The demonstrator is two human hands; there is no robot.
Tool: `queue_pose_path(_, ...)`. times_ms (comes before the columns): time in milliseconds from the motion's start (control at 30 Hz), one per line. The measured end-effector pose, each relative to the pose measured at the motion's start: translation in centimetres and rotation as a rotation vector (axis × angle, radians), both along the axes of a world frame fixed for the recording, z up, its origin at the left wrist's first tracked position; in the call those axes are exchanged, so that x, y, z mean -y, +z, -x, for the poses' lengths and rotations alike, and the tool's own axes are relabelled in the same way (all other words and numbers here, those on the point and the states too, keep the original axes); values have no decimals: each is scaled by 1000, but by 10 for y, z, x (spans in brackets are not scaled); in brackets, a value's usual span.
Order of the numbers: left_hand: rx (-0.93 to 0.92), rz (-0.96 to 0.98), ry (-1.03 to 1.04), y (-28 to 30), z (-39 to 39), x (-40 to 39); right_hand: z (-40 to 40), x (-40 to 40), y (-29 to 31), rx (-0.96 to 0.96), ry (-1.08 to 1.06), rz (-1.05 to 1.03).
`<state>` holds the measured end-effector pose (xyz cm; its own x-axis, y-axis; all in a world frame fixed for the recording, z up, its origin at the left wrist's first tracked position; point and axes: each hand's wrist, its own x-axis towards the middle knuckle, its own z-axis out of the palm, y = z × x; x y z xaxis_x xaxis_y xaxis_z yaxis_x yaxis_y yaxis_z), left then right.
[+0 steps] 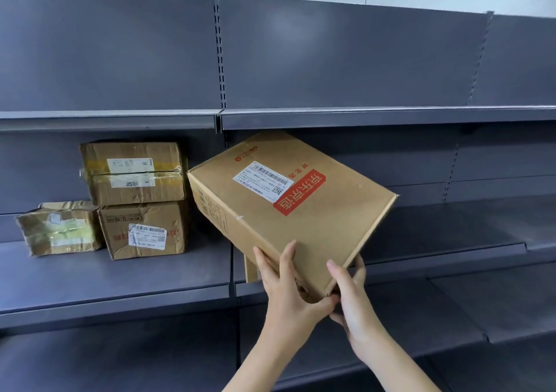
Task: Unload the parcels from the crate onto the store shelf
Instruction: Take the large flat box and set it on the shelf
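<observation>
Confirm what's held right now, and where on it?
Both hands, left hand and right hand, grip the large cardboard parcel at its near bottom corner, fingers wrapped over both edges; it's tilted over the shelf.

Two bare hands — left hand [288, 295], right hand [352, 301] — with bare forearms behind them. No sleeves in view up to the bottom edge of the picture. Slender fingers [287, 256], short plain nails — unpainted as far as can be told.
</observation>
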<state>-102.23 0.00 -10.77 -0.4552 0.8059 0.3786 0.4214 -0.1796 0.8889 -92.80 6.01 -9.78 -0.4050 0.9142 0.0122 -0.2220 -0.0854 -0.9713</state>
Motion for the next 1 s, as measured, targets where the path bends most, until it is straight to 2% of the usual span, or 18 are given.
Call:
queue_pose_path(167,-7,-61,42,7,13,6,-5,-9,-6,49,12,-169)
queue_pose_path(400,-36,-101,69,26,57,25,-34,-48,0,475,-317,-854)
queue_pose_path(467,-25,-140,86,30,69,29,-37,-62,5,534,-403,-972)
queue_pose_path(567,25,-201,115,36,86,32,-42,-80,14,528,-459,-1004)
queue_pose_path(667,81,-241,117,42,97,31,-44,-91,22,459,-384,-1003)
queue_pose_path(833,114,-311,143,44,101,26,-30,-85,24,326,-285,-863)
queue_pose_path(1000,108,-282,120,47,108,14,-19,-91,28,330,-315,-860)
